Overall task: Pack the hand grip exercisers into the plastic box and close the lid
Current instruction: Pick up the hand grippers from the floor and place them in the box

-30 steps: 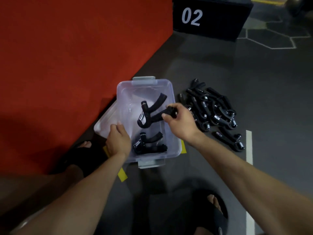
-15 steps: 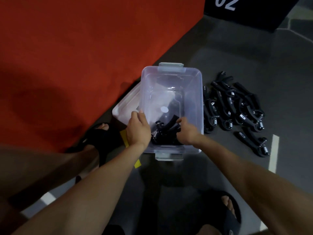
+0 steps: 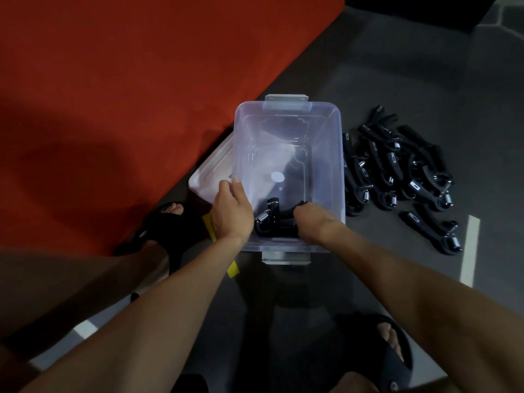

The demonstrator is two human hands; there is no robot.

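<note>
Left hand [image 3: 231,212] grip curled over translucent plastic box [image 3: 334,154] rim; right hand [image 3: 312,221] grip holding black foam-handled exerciser [image 3: 279,219] inside.

The box [image 3: 286,154] stood open at the top, its far half bare; grips [image 3: 273,219] and both hands crowded the near end. The lid [image 3: 211,173] leaned against its left wall beside the red mat [image 3: 127,80]. A pile [image 3: 397,165] of grips blocked the floor just right of the box.
</note>
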